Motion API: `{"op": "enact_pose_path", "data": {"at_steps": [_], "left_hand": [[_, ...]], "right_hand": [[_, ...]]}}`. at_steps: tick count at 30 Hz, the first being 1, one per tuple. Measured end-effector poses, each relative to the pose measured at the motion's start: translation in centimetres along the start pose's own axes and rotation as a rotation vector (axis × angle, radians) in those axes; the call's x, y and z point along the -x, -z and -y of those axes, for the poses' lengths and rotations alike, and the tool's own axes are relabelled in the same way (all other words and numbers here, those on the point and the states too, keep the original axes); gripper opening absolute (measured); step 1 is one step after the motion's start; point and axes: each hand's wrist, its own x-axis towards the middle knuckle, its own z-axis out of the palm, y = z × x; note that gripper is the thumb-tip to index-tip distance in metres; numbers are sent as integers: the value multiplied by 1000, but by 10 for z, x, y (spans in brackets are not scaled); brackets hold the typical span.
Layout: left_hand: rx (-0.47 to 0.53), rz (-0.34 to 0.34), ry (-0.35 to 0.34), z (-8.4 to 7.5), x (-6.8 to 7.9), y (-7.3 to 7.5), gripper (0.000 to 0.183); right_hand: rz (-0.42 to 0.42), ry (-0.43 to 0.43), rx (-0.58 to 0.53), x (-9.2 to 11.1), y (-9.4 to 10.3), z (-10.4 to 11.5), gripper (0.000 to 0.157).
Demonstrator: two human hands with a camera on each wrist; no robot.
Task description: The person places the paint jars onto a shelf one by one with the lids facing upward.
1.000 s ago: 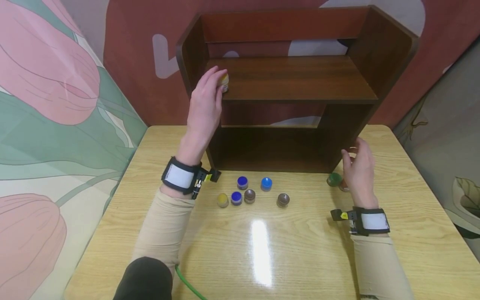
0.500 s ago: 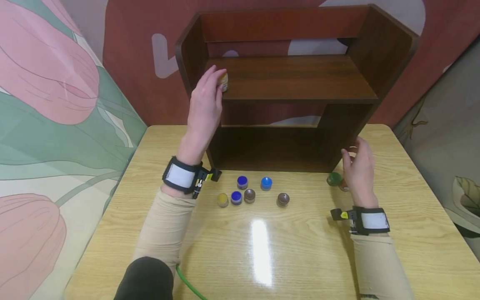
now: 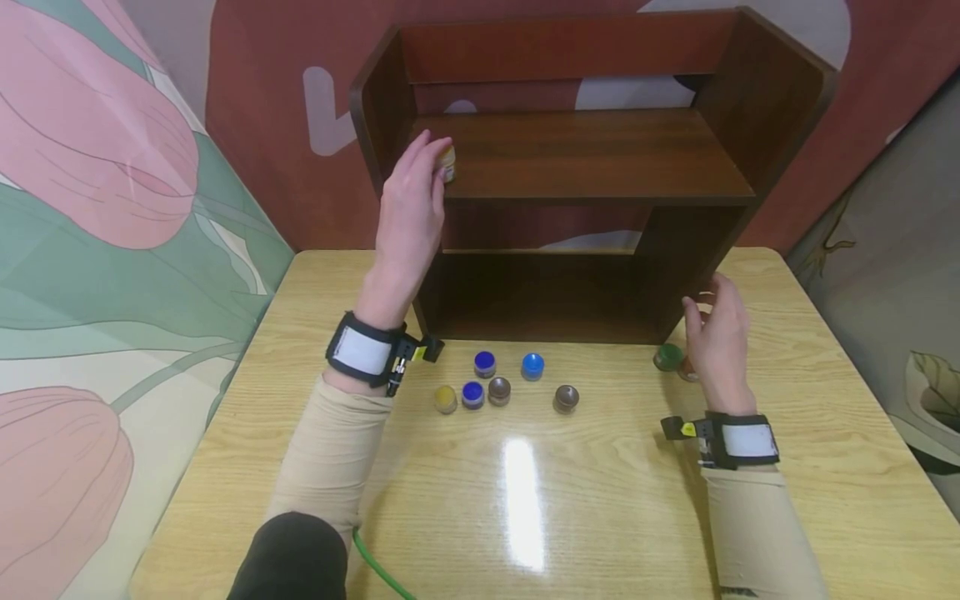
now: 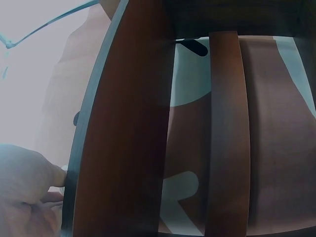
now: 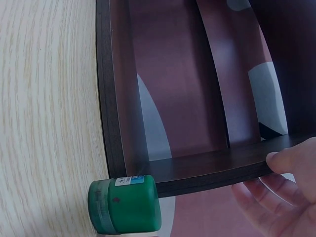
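Note:
A dark brown wooden shelf unit (image 3: 585, 158) stands at the back of the table. At the left end of its upper board, my left hand (image 3: 407, 208) holds a small paint jar (image 3: 449, 165) with a yellowish top, mostly hidden by the fingers. In the left wrist view the left hand (image 4: 27, 192) shows at the lower left, beyond the board's edge. My right hand (image 3: 718, 350) grips the unit's lower right side panel; in the right wrist view the thumb (image 5: 284, 160) lies on the panel's edge and the fingers curl along its outer side.
A green jar (image 3: 668, 358) stands by the panel's foot, with a reddish-brown jar (image 3: 687, 372) partly behind the right hand. In front stand blue jars (image 3: 472, 395), a light blue jar (image 3: 532, 367), a yellow jar (image 3: 446, 400) and brown-grey jars (image 3: 566, 399).

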Motion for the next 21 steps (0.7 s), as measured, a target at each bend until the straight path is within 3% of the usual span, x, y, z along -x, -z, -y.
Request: {"op": "enact_pose_path", "data": {"at_steps": [21], "left_hand": [[15,8,-3,0,2,1,45]], "right_hand": [[-20,25,-3,0,-1,-2,45]]}}
